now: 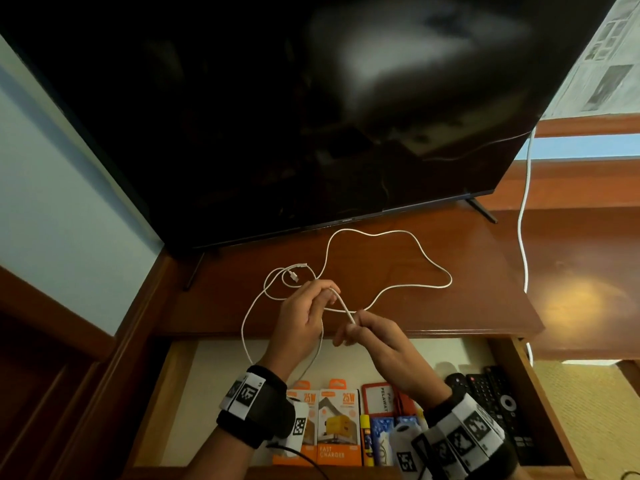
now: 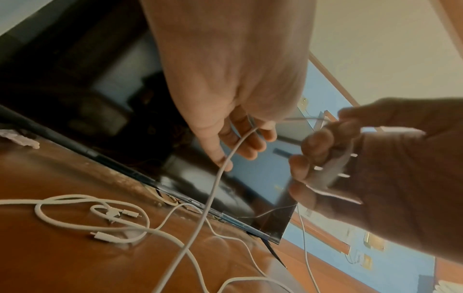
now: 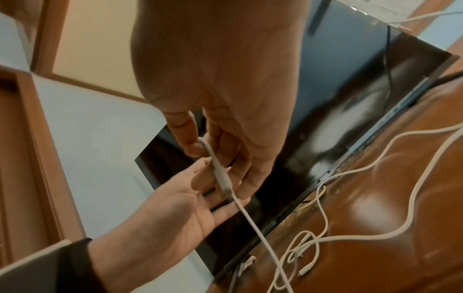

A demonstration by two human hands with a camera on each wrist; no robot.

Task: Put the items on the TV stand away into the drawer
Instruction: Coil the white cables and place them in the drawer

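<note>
Below the TV, both the left hand and right hand are pinching the white cable, mostly sprawling across the tabletop; the drawer is already holding the other items.

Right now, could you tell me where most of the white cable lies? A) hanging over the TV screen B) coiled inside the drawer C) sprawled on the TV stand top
C: the white cable loops loosely across the TV stand top, one end held by both hands.
</note>
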